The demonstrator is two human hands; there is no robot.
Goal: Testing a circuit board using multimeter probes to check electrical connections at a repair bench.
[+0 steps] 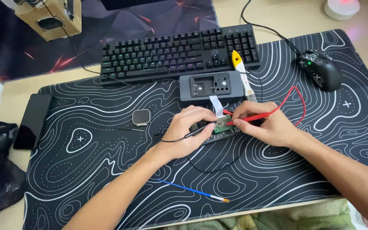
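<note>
While both probes touch the green circuit board (223, 125), we see left hand (188, 132) fingers pinching the black probe (194, 133), right hand (263, 123) fingers gripping the red probe (252, 119); grey casing (211, 86) already open, testing looks midway

Wooden desk (286, 17) carries patterned black mat (107, 170), keyboard (175, 51), white puck (341, 8), dark phone (33, 121).

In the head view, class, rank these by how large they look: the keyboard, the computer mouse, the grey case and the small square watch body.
1. keyboard
2. grey case
3. computer mouse
4. square watch body
</note>
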